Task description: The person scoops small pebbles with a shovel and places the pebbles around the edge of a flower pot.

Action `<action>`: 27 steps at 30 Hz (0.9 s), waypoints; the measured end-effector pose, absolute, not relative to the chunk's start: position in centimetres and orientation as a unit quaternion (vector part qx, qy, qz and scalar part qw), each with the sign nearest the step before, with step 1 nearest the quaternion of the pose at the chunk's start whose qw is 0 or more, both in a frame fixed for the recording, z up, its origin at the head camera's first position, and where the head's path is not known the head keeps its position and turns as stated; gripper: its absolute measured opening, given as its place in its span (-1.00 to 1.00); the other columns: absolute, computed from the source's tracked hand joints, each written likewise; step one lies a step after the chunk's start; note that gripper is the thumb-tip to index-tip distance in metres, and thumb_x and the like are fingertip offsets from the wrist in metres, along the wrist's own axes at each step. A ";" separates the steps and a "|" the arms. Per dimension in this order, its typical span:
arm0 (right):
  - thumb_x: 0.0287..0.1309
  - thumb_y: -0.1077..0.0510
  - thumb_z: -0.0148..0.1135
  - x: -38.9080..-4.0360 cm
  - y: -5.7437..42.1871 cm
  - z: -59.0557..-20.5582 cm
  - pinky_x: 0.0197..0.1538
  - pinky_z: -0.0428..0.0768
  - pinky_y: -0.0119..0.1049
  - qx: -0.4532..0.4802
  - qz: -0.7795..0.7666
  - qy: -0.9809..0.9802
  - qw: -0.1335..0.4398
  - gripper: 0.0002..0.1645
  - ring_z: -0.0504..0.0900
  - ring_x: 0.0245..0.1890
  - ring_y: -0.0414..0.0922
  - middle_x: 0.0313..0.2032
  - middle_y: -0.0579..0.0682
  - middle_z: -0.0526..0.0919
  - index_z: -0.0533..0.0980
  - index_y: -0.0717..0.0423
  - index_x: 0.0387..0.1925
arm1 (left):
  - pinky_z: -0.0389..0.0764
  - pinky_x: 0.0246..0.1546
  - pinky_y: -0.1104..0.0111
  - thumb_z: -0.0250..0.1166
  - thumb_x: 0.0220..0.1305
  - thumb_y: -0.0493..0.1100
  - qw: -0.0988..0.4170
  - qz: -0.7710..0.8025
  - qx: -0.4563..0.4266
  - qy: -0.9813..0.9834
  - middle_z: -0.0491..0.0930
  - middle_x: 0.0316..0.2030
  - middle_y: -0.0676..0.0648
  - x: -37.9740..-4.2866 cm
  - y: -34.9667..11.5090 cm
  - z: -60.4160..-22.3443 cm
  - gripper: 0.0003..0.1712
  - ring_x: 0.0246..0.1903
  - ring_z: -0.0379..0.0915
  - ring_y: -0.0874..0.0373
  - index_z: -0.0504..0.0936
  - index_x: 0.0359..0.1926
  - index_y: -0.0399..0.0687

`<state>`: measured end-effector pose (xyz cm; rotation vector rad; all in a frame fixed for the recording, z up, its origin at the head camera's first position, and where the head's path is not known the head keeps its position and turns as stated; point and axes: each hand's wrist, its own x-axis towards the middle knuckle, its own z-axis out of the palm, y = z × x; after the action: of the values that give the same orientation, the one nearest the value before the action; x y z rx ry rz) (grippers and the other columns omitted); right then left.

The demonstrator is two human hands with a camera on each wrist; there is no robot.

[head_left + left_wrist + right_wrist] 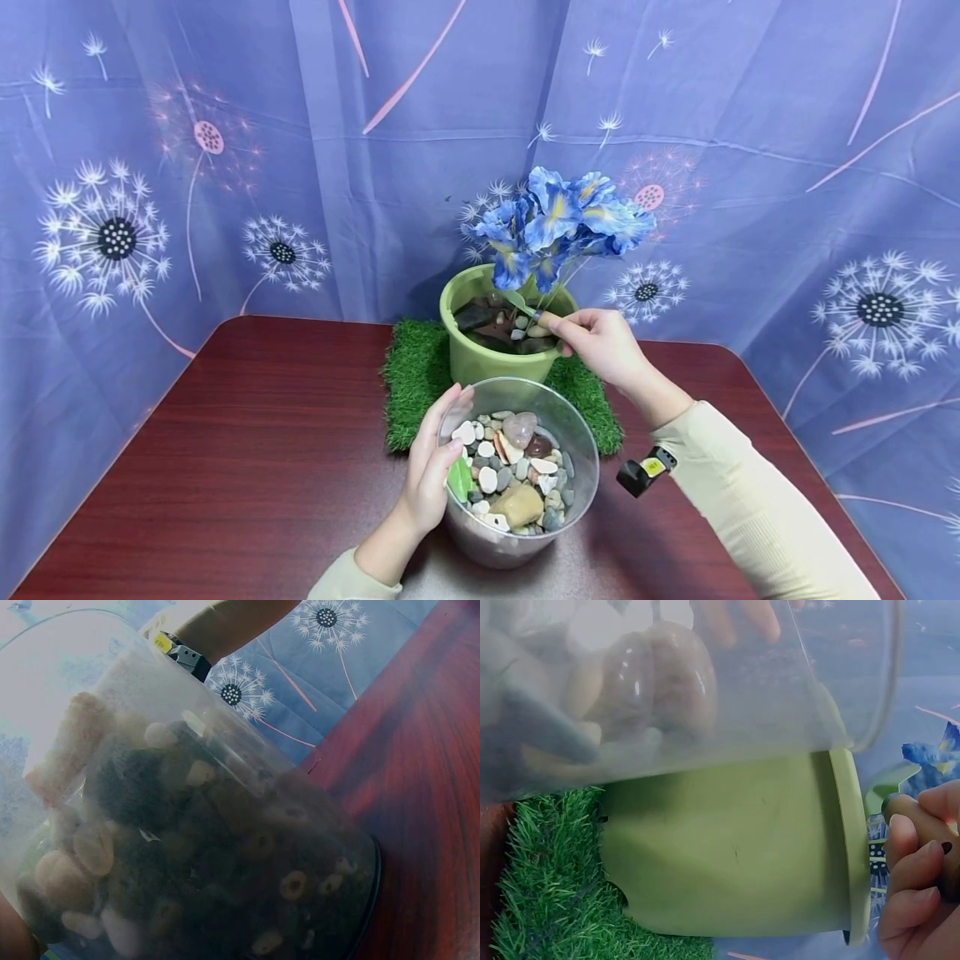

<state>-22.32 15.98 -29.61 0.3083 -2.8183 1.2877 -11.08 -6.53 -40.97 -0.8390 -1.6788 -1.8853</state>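
Note:
My left hand (427, 479) grips the left side of a clear plastic bucket (498, 546), its thumb over the rim. Pebbles (504, 477) of many colours fill its lower part, among them a large tan stone (517, 506) and a green leaf-like piece (460, 478). Over the rim of a green flowerpot (495, 363), my right hand (603, 346) holds a small garden trowel (513, 297) by its wooden handle. The green blade points into the pot, above several stones (519, 333). Blue artificial irises (558, 221) rise from the pot behind the trowel.
Under the flowerpot lies a square of artificial grass (408, 400) on a dark red wooden table (247, 467). A blue dandelion-print curtain (420, 167) stands close behind the pot. From the right sleeve juts a black wrist camera (647, 472).

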 end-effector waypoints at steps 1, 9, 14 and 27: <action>0.15 -0.32 0.10 -22.2 16.0 -29.6 -0.72 0.20 -0.35 0.100 0.415 -0.904 0.016 -0.38 0.15 -0.81 -0.26 -0.59 0.04 0.61 0.65 0.18 -0.38 | 0.26 0.31 0.45 -0.19 0.15 -0.48 0.237 -0.690 -0.305 -0.612 0.34 0.25 -0.34 -11.1 -6.5 -41.0 -0.37 0.28 0.29 0.13 0.08 0.29 -0.59; 0.14 -0.31 0.11 -21.5 16.3 -30.0 -0.72 0.20 -0.32 0.104 0.421 -0.901 0.012 -0.40 0.14 -0.79 -0.24 -0.46 0.18 0.63 0.65 0.14 -0.25 | 0.25 0.32 0.44 -0.19 0.17 -0.41 0.223 -0.692 -0.290 -0.622 0.27 0.19 -0.56 -11.1 -6.5 -41.1 -0.36 0.28 0.28 0.01 0.07 0.31 -0.56; 0.14 -0.32 0.11 -21.1 16.6 -30.3 -0.64 0.36 -0.29 0.106 0.418 -0.902 0.018 -0.40 0.40 -0.67 -0.18 -0.41 0.13 0.65 0.64 0.11 -0.21 | 0.26 0.32 0.43 -0.19 0.17 -0.42 0.231 -0.689 -0.295 -0.620 0.28 0.19 -0.54 -11.1 -6.4 -40.9 -0.36 0.28 0.28 0.04 0.07 0.30 -0.57; 0.19 -0.14 0.17 -20.3 17.3 -30.7 -0.35 0.56 -0.31 0.123 0.420 -0.898 0.049 -0.59 0.64 -0.38 -0.02 -0.38 0.05 0.70 0.64 0.11 -0.22 | 0.25 0.32 0.44 -0.20 0.16 -0.44 0.232 -0.690 -0.297 -0.619 0.28 0.19 -0.56 -11.0 -6.4 -40.9 -0.36 0.28 0.28 0.07 0.06 0.31 -0.58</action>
<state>-20.32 17.27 -30.66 0.3760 -2.7350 1.2794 -11.03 -6.41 -40.91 -0.8156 -1.7004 -1.8961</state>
